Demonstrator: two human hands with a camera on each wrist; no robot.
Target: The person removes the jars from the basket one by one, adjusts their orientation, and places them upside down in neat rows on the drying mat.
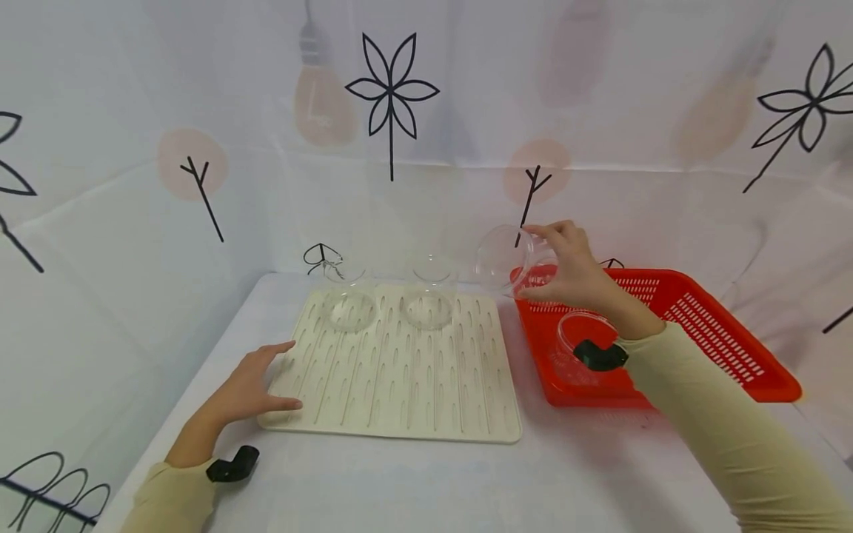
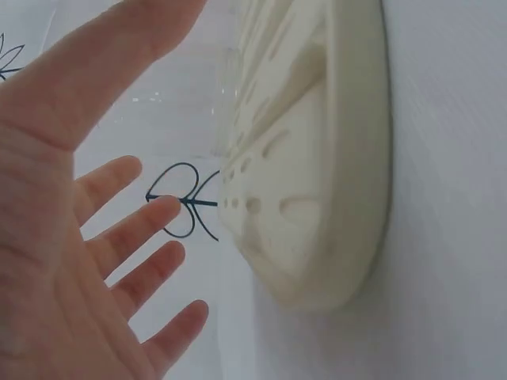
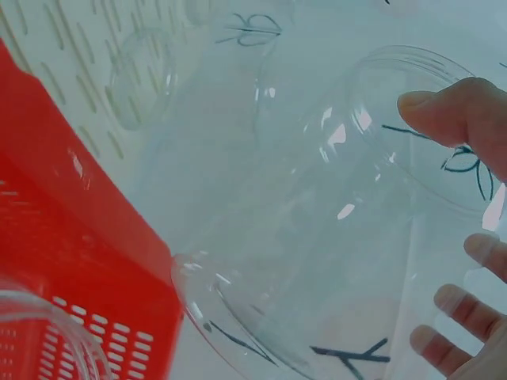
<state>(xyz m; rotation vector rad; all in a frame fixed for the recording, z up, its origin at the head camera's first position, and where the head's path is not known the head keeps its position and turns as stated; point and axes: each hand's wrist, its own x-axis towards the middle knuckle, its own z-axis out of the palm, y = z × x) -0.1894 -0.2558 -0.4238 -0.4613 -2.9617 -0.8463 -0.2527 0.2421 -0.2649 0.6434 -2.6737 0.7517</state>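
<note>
Head view: we see the right hand [image 1: 566,270] curled round a clear cup [image 1: 504,260], thumb on one side and fingers on the other, holding it tilted in the air above the near-left corner of the red basket [image 1: 726,337]. One more clear cup [image 1: 583,342] stands inside that basket. Two further clear cups [image 1: 351,300] [image 1: 429,292] stand along the far edge of the cream drying mat [image 1: 400,370], which makes four cups in all. Our left hand [image 1: 249,389] lies flat with fingers spread, touching the mat's near-left corner. We read no brand, label or writing on any item. Mat and basket lie just beside each other on the table [image 1: 466,481], with bare surface along its near edge.
</note>
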